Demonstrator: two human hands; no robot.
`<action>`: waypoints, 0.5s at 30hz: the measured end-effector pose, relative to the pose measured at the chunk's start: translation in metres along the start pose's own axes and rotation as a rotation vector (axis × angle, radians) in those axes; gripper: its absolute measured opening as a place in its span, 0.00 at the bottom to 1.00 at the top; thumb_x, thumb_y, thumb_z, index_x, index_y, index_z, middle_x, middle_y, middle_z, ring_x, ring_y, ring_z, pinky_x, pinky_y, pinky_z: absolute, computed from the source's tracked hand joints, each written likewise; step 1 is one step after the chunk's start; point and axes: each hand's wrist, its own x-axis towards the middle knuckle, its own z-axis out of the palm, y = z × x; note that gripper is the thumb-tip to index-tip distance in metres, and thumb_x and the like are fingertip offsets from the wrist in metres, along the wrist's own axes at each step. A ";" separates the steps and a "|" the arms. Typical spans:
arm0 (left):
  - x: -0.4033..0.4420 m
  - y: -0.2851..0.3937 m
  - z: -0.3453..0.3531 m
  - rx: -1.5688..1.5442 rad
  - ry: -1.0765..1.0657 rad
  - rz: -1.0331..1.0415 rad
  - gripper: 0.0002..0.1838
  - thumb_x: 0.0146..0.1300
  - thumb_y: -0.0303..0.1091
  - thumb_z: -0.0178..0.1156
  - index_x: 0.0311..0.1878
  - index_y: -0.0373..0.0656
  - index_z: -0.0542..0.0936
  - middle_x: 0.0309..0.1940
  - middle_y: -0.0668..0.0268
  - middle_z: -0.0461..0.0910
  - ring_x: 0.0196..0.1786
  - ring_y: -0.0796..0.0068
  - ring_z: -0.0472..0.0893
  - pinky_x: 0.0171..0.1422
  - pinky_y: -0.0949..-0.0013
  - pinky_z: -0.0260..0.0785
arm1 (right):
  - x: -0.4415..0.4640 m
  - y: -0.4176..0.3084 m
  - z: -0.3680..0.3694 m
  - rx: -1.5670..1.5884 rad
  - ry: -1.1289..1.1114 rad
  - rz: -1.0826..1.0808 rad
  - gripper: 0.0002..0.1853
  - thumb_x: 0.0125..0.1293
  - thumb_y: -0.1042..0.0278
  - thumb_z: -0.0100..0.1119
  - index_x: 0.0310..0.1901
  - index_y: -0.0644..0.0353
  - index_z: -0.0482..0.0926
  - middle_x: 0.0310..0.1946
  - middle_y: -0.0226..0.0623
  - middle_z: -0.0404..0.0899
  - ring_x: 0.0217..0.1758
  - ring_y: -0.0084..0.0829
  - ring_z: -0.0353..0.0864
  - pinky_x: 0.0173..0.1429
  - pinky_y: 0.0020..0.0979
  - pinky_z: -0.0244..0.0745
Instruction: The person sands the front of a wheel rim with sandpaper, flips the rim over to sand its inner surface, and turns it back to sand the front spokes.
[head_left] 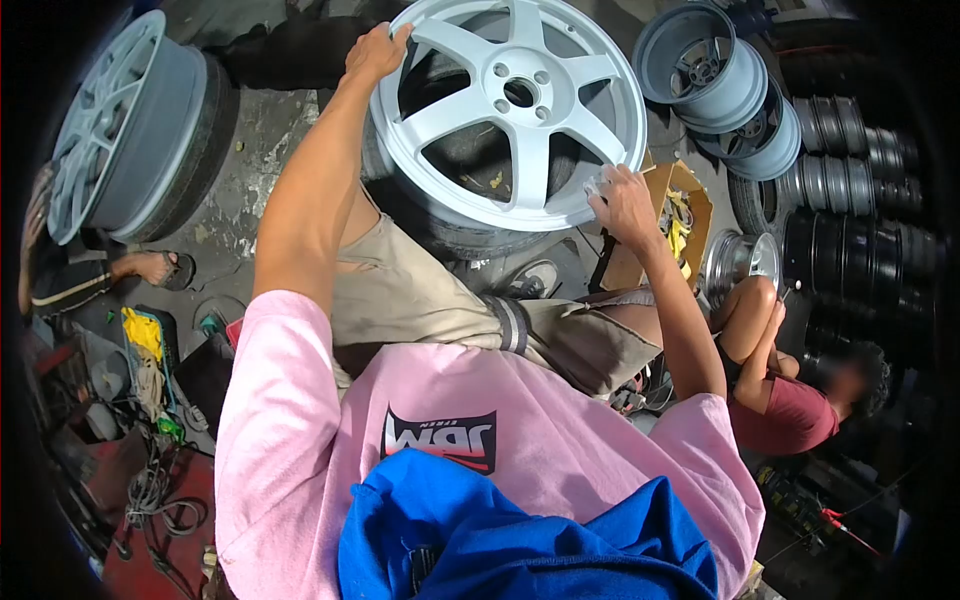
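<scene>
A pale blue-white spoked wheel rim (528,165) lies face up on a dark tire (470,238) in front of me. My left hand (377,53) is at the rim's upper left edge, its fingers curled over the lip. At the lower right edge, my right hand (625,205) has its fingers bent together around a thin, whitish, crumpled piece that touches the rim; what this piece is I cannot make out clearly.
Another pale rim (165,130) stands on a tire at the left. Stacked rims (700,75) and a cardboard box (655,190) are at the right. A person in a red shirt (785,415) crouches beside a silver rim. Cables (160,495) lie lower left.
</scene>
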 end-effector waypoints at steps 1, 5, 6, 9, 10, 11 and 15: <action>-0.001 0.000 -0.002 -0.001 0.005 -0.004 0.37 0.70 0.67 0.46 0.64 0.43 0.78 0.58 0.45 0.81 0.65 0.41 0.77 0.68 0.45 0.69 | 0.000 0.000 0.010 -0.003 0.001 -0.006 0.14 0.66 0.62 0.62 0.40 0.66 0.85 0.51 0.56 0.82 0.59 0.56 0.78 0.67 0.48 0.71; 0.000 0.005 -0.004 -0.008 -0.033 -0.006 0.36 0.71 0.66 0.46 0.63 0.43 0.78 0.59 0.45 0.81 0.65 0.41 0.77 0.68 0.45 0.69 | -0.002 -0.027 0.034 0.341 0.283 -0.274 0.08 0.61 0.67 0.64 0.36 0.64 0.84 0.43 0.53 0.81 0.49 0.53 0.80 0.56 0.51 0.74; -0.001 0.003 -0.006 0.001 -0.052 -0.008 0.36 0.71 0.66 0.46 0.63 0.43 0.78 0.59 0.45 0.81 0.64 0.41 0.77 0.68 0.45 0.68 | 0.001 -0.019 0.032 0.317 0.210 -0.226 0.08 0.61 0.67 0.64 0.35 0.64 0.84 0.42 0.53 0.81 0.49 0.53 0.80 0.55 0.50 0.74; 0.004 0.000 -0.001 -0.002 -0.042 -0.004 0.36 0.71 0.66 0.47 0.62 0.42 0.78 0.59 0.45 0.81 0.64 0.41 0.77 0.68 0.45 0.68 | 0.000 0.006 0.022 0.167 0.200 -0.192 0.10 0.61 0.65 0.63 0.34 0.64 0.84 0.37 0.51 0.82 0.47 0.53 0.81 0.52 0.48 0.76; 0.003 0.000 -0.001 -0.003 -0.042 -0.005 0.36 0.71 0.66 0.47 0.62 0.42 0.78 0.59 0.45 0.81 0.64 0.41 0.77 0.68 0.45 0.68 | 0.001 0.004 0.013 0.002 0.222 -0.201 0.11 0.61 0.64 0.62 0.33 0.64 0.84 0.36 0.50 0.82 0.47 0.53 0.81 0.51 0.47 0.77; 0.003 -0.002 -0.002 -0.007 -0.028 0.001 0.36 0.71 0.66 0.47 0.62 0.43 0.78 0.58 0.45 0.81 0.64 0.41 0.77 0.68 0.45 0.68 | 0.003 0.001 0.007 -0.163 0.244 -0.213 0.12 0.61 0.63 0.62 0.32 0.64 0.84 0.35 0.49 0.82 0.46 0.53 0.81 0.50 0.47 0.77; 0.001 0.003 -0.006 -0.028 -0.067 -0.021 0.36 0.70 0.67 0.46 0.62 0.43 0.79 0.58 0.45 0.81 0.64 0.40 0.77 0.68 0.45 0.68 | 0.010 -0.037 0.022 0.102 0.190 -0.286 0.14 0.60 0.60 0.63 0.28 0.64 0.83 0.35 0.48 0.83 0.46 0.53 0.81 0.56 0.50 0.74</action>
